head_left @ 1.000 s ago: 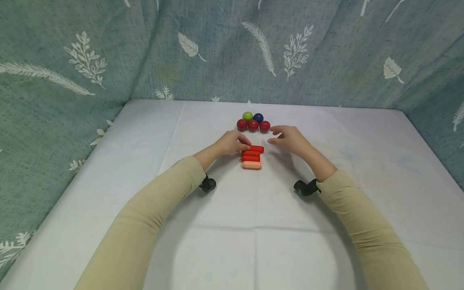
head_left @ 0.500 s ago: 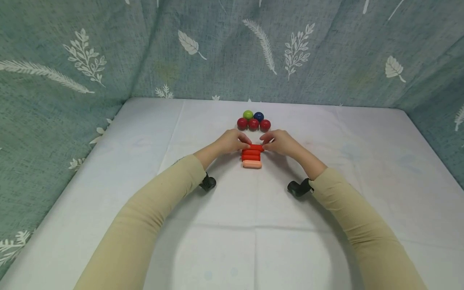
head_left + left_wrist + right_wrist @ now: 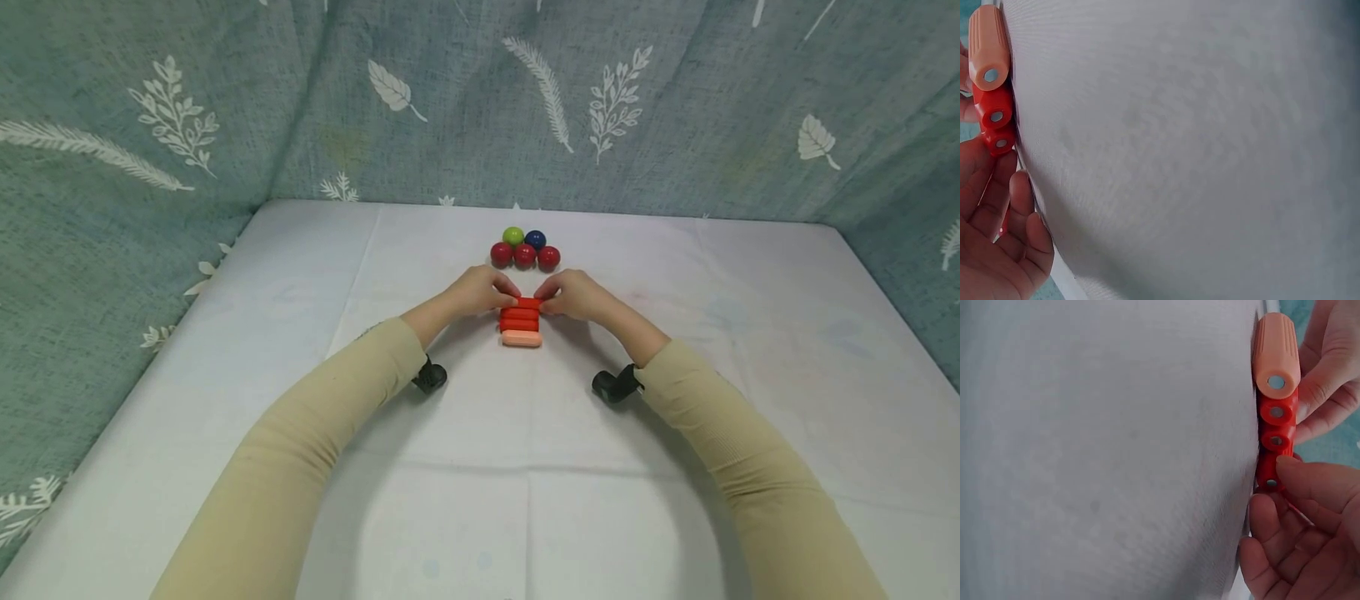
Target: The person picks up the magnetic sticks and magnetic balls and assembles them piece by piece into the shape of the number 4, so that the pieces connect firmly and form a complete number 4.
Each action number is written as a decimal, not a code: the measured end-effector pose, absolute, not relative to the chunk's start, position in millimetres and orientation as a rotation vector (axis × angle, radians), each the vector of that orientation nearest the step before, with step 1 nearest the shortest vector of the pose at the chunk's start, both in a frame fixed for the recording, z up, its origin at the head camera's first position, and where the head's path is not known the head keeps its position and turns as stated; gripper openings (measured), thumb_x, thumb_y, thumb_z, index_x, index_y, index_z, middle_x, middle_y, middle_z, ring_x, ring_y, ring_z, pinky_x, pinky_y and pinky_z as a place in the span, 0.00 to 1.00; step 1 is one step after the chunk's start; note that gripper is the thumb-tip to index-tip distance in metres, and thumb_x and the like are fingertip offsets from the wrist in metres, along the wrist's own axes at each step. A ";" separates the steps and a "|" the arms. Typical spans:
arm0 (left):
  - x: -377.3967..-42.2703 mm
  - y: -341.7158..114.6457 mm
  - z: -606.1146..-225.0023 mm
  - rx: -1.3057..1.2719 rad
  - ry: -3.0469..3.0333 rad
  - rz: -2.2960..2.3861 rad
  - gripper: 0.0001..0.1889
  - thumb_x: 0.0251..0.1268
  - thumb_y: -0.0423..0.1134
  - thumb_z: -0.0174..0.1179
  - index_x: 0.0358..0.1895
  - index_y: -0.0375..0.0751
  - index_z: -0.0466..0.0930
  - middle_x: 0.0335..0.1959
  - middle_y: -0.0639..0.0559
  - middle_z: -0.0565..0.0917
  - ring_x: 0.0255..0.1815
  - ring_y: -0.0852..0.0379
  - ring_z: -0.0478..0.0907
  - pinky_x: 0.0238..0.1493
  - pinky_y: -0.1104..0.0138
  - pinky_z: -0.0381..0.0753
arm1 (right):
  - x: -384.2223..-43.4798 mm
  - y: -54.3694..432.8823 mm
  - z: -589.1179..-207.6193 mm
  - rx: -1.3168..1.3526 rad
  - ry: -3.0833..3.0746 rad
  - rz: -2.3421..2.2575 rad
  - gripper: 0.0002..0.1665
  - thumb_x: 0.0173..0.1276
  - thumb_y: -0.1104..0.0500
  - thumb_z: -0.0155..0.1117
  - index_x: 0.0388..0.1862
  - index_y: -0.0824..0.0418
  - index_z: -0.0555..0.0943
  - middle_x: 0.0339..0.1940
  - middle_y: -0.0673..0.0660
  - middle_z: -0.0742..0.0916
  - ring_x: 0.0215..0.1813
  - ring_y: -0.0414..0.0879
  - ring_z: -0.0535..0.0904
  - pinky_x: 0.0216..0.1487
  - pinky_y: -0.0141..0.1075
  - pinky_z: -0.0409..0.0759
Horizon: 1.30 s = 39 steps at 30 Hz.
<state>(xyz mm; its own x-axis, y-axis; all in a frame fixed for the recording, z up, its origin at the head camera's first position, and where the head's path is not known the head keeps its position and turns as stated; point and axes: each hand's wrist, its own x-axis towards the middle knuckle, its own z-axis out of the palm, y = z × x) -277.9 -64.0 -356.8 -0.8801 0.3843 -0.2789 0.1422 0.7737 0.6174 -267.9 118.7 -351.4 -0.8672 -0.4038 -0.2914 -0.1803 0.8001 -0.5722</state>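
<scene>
Three red magnetic rods (image 3: 519,314) lie side by side on the table, with a light-orange magnetic rod (image 3: 521,338) nearest the body. Round metal discs show in the rod ends in both wrist views. My left hand (image 3: 477,290) pinches the left end of the farthest red rod between thumb and fingers, hiding that end. From the other side, my right hand (image 3: 576,295) pinches the right end of the same farthest red rod (image 3: 1269,470). In the right wrist view, the orange rod (image 3: 1276,353) stands out at the end of the row.
Beyond the hands, three red balls (image 3: 524,256) sit in a row, touching a green ball (image 3: 513,237) and a dark blue ball (image 3: 536,240) behind them. A white cloth (image 3: 480,467) covers the table. A patterned green curtain (image 3: 465,100) hangs behind.
My right hand has come left and nearer from beside the red balls and taken hold of the farthest rod's right end. That rod has shifted slightly left. The left hand has stayed put.
</scene>
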 end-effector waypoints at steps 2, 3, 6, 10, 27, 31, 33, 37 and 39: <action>-278.6 -63.9 -357.0 0.400 2.575 0.850 0.12 0.62 0.39 0.57 0.48 0.42 0.81 0.45 0.49 0.81 0.39 0.56 0.71 0.41 0.69 0.72 | -268.6 119.0 -351.6 -0.439 2.581 -0.764 0.16 0.63 0.64 0.59 0.50 0.66 0.79 0.44 0.61 0.83 0.39 0.48 0.75 0.40 0.34 0.76; -278.9 -63.7 -357.1 0.403 2.575 0.849 0.13 0.62 0.38 0.57 0.48 0.42 0.81 0.45 0.49 0.81 0.40 0.55 0.71 0.41 0.69 0.72 | -269.1 119.1 -351.9 -0.435 2.579 -0.764 0.16 0.63 0.64 0.59 0.50 0.66 0.79 0.44 0.60 0.83 0.38 0.48 0.74 0.40 0.33 0.75; -280.3 -65.0 -357.4 0.425 2.586 0.841 0.14 0.62 0.39 0.57 0.50 0.41 0.80 0.48 0.49 0.81 0.44 0.55 0.73 0.47 0.67 0.73 | -270.0 119.2 -352.2 -0.413 2.567 -0.763 0.16 0.64 0.63 0.59 0.50 0.65 0.79 0.42 0.60 0.83 0.36 0.48 0.74 0.38 0.32 0.74; -281.6 -69.9 -355.2 0.445 2.644 0.853 0.16 0.63 0.42 0.56 0.52 0.42 0.78 0.50 0.48 0.79 0.50 0.53 0.72 0.52 0.64 0.72 | -270.7 119.1 -352.2 -0.394 2.562 -0.752 0.15 0.64 0.62 0.60 0.50 0.63 0.80 0.39 0.58 0.82 0.34 0.47 0.73 0.35 0.31 0.73; -304.4 -75.1 -353.0 0.232 2.876 0.978 0.26 0.64 0.44 0.55 0.65 0.44 0.65 0.58 0.44 0.73 0.59 0.49 0.68 0.59 0.58 0.67 | -270.8 120.6 -350.5 -0.413 2.560 -0.743 0.14 0.64 0.62 0.59 0.48 0.64 0.80 0.36 0.57 0.82 0.32 0.45 0.72 0.33 0.31 0.71; -310.3 -70.5 -354.3 0.234 2.859 0.994 0.26 0.64 0.44 0.56 0.64 0.44 0.65 0.59 0.44 0.73 0.59 0.49 0.68 0.59 0.59 0.67 | -272.3 121.0 -350.9 -0.408 2.545 -0.749 0.14 0.64 0.62 0.59 0.48 0.64 0.80 0.36 0.57 0.82 0.32 0.46 0.72 0.34 0.31 0.72; -312.1 -67.8 -354.4 0.239 2.848 0.988 0.26 0.63 0.44 0.56 0.64 0.43 0.66 0.58 0.44 0.74 0.59 0.49 0.68 0.59 0.59 0.67 | -273.1 121.2 -351.1 -0.407 2.541 -0.752 0.13 0.64 0.62 0.59 0.48 0.64 0.80 0.36 0.57 0.82 0.33 0.45 0.72 0.34 0.31 0.72; -313.5 -62.9 -355.4 0.230 2.811 0.963 0.24 0.63 0.44 0.57 0.61 0.43 0.69 0.54 0.45 0.76 0.54 0.51 0.71 0.54 0.61 0.70 | -272.5 121.2 -350.7 -0.397 2.531 -0.760 0.13 0.64 0.62 0.58 0.47 0.63 0.80 0.36 0.57 0.82 0.34 0.45 0.73 0.35 0.30 0.72; -313.6 -61.6 -355.9 0.217 2.800 0.948 0.23 0.62 0.44 0.57 0.59 0.43 0.70 0.51 0.45 0.77 0.49 0.52 0.72 0.50 0.62 0.72 | -272.2 121.1 -350.3 -0.398 2.528 -0.767 0.13 0.64 0.63 0.58 0.47 0.63 0.80 0.36 0.57 0.82 0.33 0.45 0.73 0.35 0.30 0.72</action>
